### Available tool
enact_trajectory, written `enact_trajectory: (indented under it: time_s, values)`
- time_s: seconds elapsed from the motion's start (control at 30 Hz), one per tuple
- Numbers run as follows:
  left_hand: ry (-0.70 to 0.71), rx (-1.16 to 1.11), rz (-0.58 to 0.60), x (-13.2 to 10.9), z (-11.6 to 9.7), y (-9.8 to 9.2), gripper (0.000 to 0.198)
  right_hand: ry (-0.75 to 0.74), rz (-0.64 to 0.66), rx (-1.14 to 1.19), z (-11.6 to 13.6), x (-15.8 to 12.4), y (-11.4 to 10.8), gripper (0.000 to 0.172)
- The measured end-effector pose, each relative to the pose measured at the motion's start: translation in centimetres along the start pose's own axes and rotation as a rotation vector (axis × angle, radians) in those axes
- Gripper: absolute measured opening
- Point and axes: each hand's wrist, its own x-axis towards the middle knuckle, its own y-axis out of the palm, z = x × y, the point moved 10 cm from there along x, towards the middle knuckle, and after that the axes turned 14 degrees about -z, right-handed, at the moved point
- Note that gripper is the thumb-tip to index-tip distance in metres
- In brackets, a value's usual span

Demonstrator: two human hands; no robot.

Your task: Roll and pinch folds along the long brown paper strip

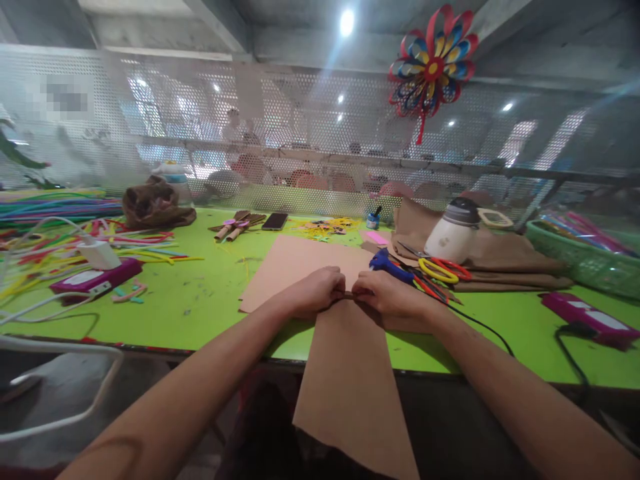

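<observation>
A long brown paper sheet [350, 380] hangs from the green table [200, 300] down over its front edge toward me. My left hand [320, 290] and my right hand [387, 297] sit close together at the sheet's upper end, both with fingers curled and pinching the paper where it bends. A second, paler brown sheet [295, 267] lies flat on the table just behind my hands.
Behind my right hand lie a blue glue gun [390, 265], scissors with yellow and red handles [443, 270], a white jar [453, 233] and folded brown paper. Coloured pipe cleaners [75, 240], a purple box [95, 279] and a phone [275, 221] lie left; a green basket [580, 257] stands right.
</observation>
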Motion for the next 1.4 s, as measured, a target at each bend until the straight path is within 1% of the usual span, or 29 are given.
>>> enact_trajectory:
  time_s: [0.17, 0.3, 0.47, 0.6, 0.8, 0.87, 0.93, 1.07, 1.17, 1.27, 1.4]
  values:
    - [-0.032, 0.010, 0.042, 0.0, 0.2, 0.2, 0.014, 0.046, 0.019, -0.011, -0.3, -0.3, -0.1, 0.014]
    - [-0.063, 0.026, 0.064, 0.0, 0.6, 0.2, 0.015, 0.055, 0.014, -0.019, -0.4, -0.5, -0.3, 0.012]
    - [-0.055, 0.023, 0.096, -0.6, 1.0, 0.2, 0.024, -0.005, 0.014, -0.023, 0.0, -0.6, -0.5, 0.012]
    - [-0.030, 0.018, 0.085, -1.1, 0.8, -0.1, 0.028, -0.085, 0.037, -0.034, 0.6, -0.8, -0.4, 0.014]
    - [0.009, 0.045, 0.084, -1.2, 0.0, -0.5, 0.021, -0.097, 0.037, -0.060, 0.5, -1.2, -0.6, 0.013]
    - [0.001, 0.061, 0.088, -1.1, 0.0, -0.5, 0.021, -0.104, 0.035, -0.090, 0.6, -1.2, -0.6, 0.012]
    - [-0.015, 0.089, 0.087, -0.9, 0.1, -0.4, 0.021, -0.088, 0.026, -0.141, 0.6, -1.0, -0.5, 0.011]
    - [0.007, 0.188, 0.063, -0.1, -0.3, -0.1, 0.015, -0.029, -0.007, -0.247, 0.3, -0.5, -0.3, 0.017]
    - [0.023, 0.267, 0.028, 0.4, -0.4, 0.1, 0.022, -0.042, -0.039, -0.257, 0.7, -0.5, -0.4, 0.019]
    - [0.030, 0.273, 0.004, 0.6, -0.4, 0.3, 0.023, -0.053, -0.047, -0.271, 1.0, -0.6, -0.6, 0.021]
    - [0.001, 0.271, -0.005, 0.5, 0.0, 0.4, 0.024, -0.022, -0.057, -0.299, 0.8, -0.4, -0.7, 0.025]
